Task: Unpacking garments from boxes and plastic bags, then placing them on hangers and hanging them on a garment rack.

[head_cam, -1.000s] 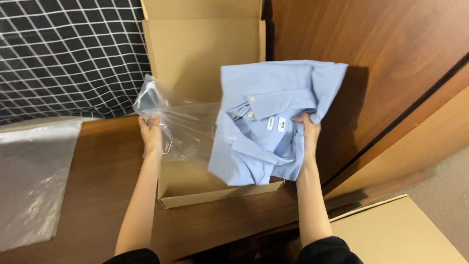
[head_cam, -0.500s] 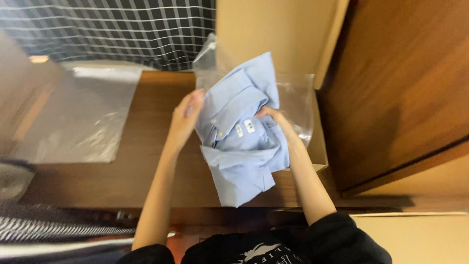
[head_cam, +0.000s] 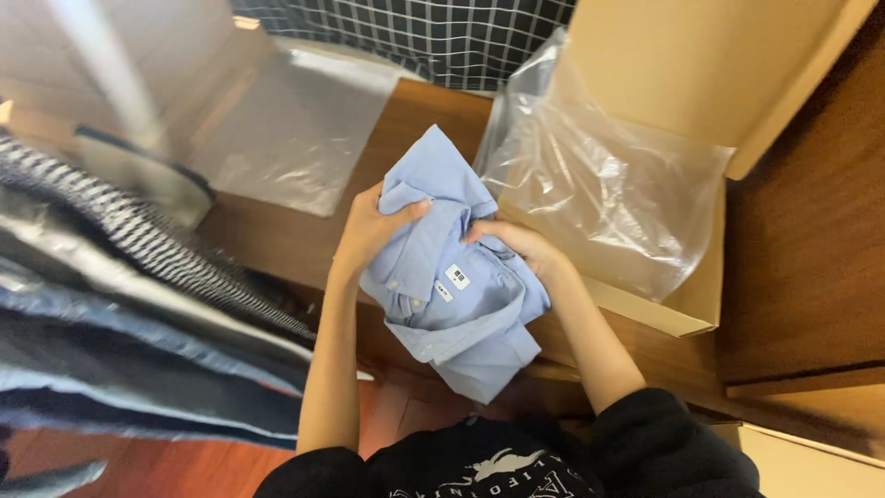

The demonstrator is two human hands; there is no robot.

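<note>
A folded light blue button-up shirt [head_cam: 452, 295] with small white labels inside its collar is held in front of me, above the edge of a wooden shelf [head_cam: 304, 242]. My left hand [head_cam: 373, 228] grips its upper left side by the collar. My right hand [head_cam: 516, 247] holds the collar area from the right. A crumpled clear plastic bag [head_cam: 599, 184] lies loose in an open cardboard box [head_cam: 702, 300] just right of the shirt, with neither hand touching it.
Another flat clear plastic bag [head_cam: 295, 138] lies on the shelf to the left. Dark checked fabric [head_cam: 461, 32] hangs behind. Striped and dark blue garments [head_cam: 138, 304] hang blurred at the left. A wooden panel [head_cam: 811, 249] stands to the right.
My left hand has let go of the plastic bag, which now lies in the box, and taken hold of the shirt. The shirt has come down and left, away from the box.
</note>
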